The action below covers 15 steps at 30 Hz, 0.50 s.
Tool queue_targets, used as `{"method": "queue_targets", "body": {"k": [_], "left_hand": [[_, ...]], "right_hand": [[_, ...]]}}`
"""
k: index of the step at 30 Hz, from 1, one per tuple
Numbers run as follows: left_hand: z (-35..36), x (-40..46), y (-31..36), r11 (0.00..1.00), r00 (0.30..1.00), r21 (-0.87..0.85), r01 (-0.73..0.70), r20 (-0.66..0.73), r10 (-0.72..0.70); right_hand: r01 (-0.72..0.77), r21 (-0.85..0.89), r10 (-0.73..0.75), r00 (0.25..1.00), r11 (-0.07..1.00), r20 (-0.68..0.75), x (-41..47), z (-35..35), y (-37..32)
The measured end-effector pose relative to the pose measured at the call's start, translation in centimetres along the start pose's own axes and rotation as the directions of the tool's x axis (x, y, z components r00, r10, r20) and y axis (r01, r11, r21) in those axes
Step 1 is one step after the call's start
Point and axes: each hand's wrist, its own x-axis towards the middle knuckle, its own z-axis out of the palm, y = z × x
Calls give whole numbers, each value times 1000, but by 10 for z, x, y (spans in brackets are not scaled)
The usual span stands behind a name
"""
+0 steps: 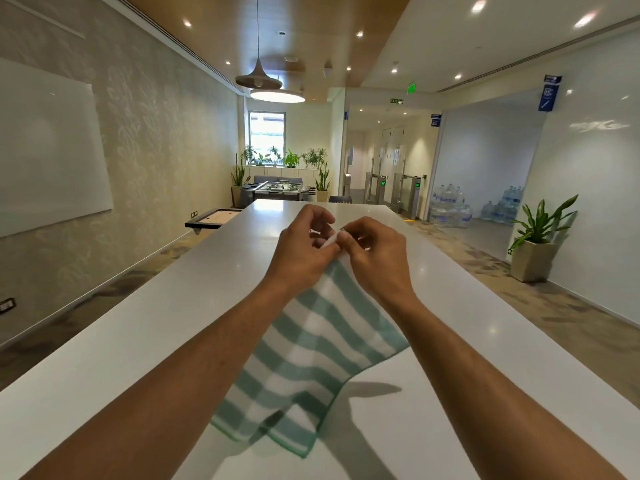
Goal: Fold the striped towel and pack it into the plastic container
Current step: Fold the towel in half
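Observation:
The green-and-white striped towel [311, 355] hangs in the air above the long white table [138, 327], held up by one corner. My left hand [304, 247] and my right hand [372, 252] meet at that corner, both pinching the cloth between fingers and thumb. The towel droops down between my forearms, its lower corners loose just above the tabletop, casting a shadow. No plastic container is in view.
A potted plant [535, 244] stands on the floor to the right. Stacked water bottles [450, 209] sit beyond the table's far right. A foosball table [277, 190] and a low board [214, 218] lie past the far end.

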Motion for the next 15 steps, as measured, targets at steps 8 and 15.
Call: {"method": "queue_targets", "body": {"k": [8,15], "left_hand": [[-5,-27,-47,939,932,273,208,235,-275],[-35,-45,-97,900,899,219,376,149,-412]], "right_hand": [[-198,94,212,960,976,-182,27,-46,15],[-417,182,450,865,891,-220,26,-83,57]]}}
